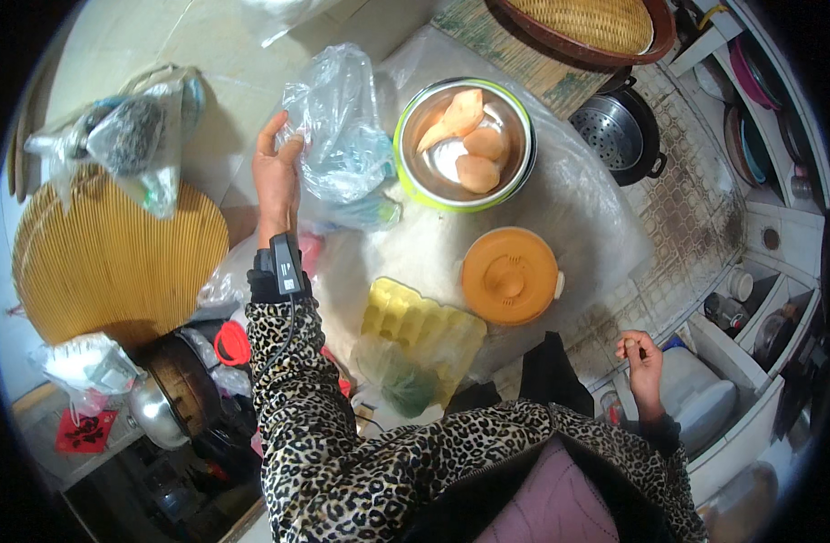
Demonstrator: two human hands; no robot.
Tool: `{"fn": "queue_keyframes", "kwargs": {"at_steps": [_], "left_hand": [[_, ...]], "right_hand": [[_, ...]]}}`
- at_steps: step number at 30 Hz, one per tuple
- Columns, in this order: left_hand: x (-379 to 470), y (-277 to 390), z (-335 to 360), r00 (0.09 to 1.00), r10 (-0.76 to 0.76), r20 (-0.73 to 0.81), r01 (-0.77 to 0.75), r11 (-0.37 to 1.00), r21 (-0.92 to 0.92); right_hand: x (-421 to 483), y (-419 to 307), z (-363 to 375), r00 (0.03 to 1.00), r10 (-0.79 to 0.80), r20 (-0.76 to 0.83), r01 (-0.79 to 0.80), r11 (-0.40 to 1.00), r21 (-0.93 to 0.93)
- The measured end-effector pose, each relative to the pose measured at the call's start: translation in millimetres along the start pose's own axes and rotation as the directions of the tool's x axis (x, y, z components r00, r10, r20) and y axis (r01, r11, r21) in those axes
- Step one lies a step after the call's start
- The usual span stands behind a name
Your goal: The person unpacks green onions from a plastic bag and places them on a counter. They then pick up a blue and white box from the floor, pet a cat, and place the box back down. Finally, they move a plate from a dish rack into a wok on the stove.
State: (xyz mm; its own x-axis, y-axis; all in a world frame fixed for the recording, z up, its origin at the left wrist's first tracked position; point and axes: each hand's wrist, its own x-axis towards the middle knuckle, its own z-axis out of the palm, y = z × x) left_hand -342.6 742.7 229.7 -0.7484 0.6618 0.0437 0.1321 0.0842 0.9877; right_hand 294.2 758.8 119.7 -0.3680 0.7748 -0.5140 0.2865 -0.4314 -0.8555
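My left hand [278,170] reaches out over the worktop, its thumb and a finger at the edge of a crumpled clear plastic bag [340,129]; whether they pinch it, I cannot tell. Right of the bag stands a stainless steel bowl [415,146] with a green-rimmed container around it. Several peeled, pale orange root vegetable pieces [478,174] lie in the bowl. Below it sits a round container with an orange lid [510,277]. My right hand [644,370] is held low at the right, away from the worktop, fingers curled; whether something small is between them is unclear.
A yellow egg tray [449,339] lies near my body, a thin bag with something green on it. At the left are a round slatted mat [116,265] and bagged dark goods [133,136]. A black steamer pot [615,136] and a wicker basket [591,24] are upper right.
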Motion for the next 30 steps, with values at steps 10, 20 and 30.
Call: {"fn": "queue_keyframes", "kwargs": {"at_steps": [10,20,30], "left_hand": [[-144,104,-104,0.963,0.217,0.161,-0.26,0.907,0.331],[-416,45,-157,0.843,-0.031,0.537,-0.385,0.663,0.642],[-522,-22,-189,0.714,-0.494,0.496,0.294,0.855,0.428]], "right_hand": [[-131,4,166,0.959,-0.115,0.259,0.096,0.992,0.087],[-253,97,321,0.984,-0.046,0.174,0.118,0.896,-0.429],[-341,93,282,0.98,-0.144,0.138,0.073,0.904,0.421]]}}
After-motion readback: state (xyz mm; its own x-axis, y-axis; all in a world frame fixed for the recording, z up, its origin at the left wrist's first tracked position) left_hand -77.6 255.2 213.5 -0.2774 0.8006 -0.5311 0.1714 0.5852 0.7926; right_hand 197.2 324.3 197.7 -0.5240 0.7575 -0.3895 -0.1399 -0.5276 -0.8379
